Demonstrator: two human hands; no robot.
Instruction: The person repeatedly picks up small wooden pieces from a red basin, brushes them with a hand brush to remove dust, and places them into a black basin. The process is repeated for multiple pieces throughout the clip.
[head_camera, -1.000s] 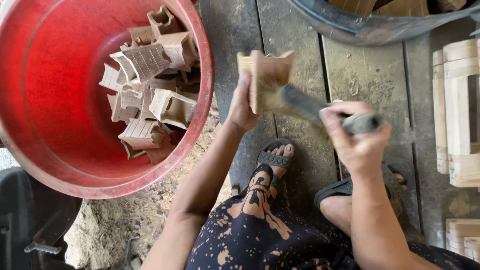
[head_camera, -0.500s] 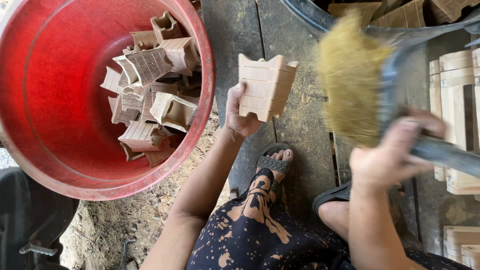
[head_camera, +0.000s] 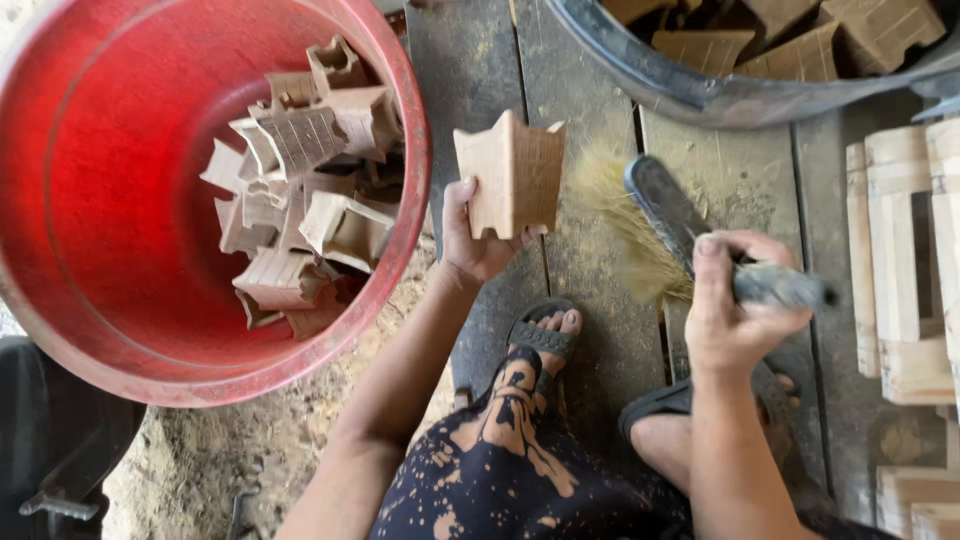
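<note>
Brushing looks like the step in hand: left hand (head_camera: 478, 235) grips a small square clay pot (head_camera: 511, 175) above the planks, right of the red tub (head_camera: 400, 120); right hand (head_camera: 735, 315) clenches a brush (head_camera: 655, 225) just beside it. Bristles must meet clay next.

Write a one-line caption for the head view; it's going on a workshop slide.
Left hand holds a small wooden piece beside a red tub; right hand grips a brush.

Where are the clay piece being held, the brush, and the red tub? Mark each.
clay piece (head_camera: 512, 175), head view, its front face.
brush (head_camera: 640, 225), head view, its bristles.
red tub (head_camera: 120, 150), head view, its inner wall.
</note>
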